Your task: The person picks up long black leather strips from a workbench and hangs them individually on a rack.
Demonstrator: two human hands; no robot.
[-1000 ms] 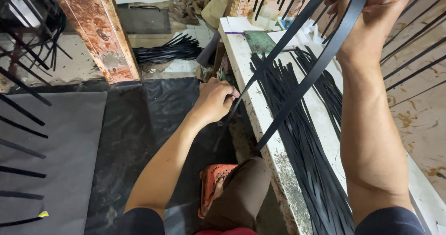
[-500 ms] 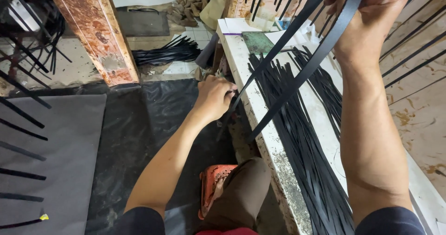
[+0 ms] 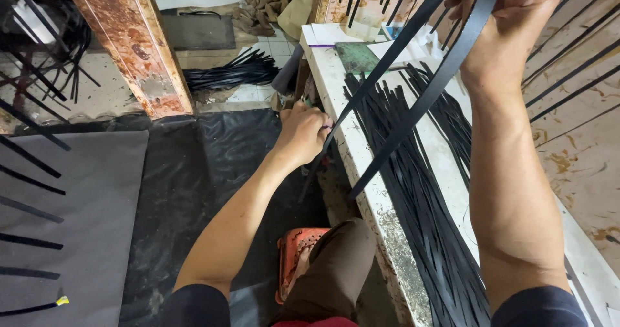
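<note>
Head view showed little change from half a second before: both hands kept their places, the two strips slanting just as they had. The long white-painted wooden bench (image 3: 361, 172) carried a heap of flat black strips (image 3: 420, 198) — too many to count. Two flat black rubber-like strips (image 3: 413, 75) ran diagonally above it, from the raised right hand (image 3: 510, 23), whose fingers were clamped around their upper part, down toward the bench's near edge. One left hand (image 3: 302, 133) was closed there, seemingly pinching a strip's lower end — contact unclear.
</note>
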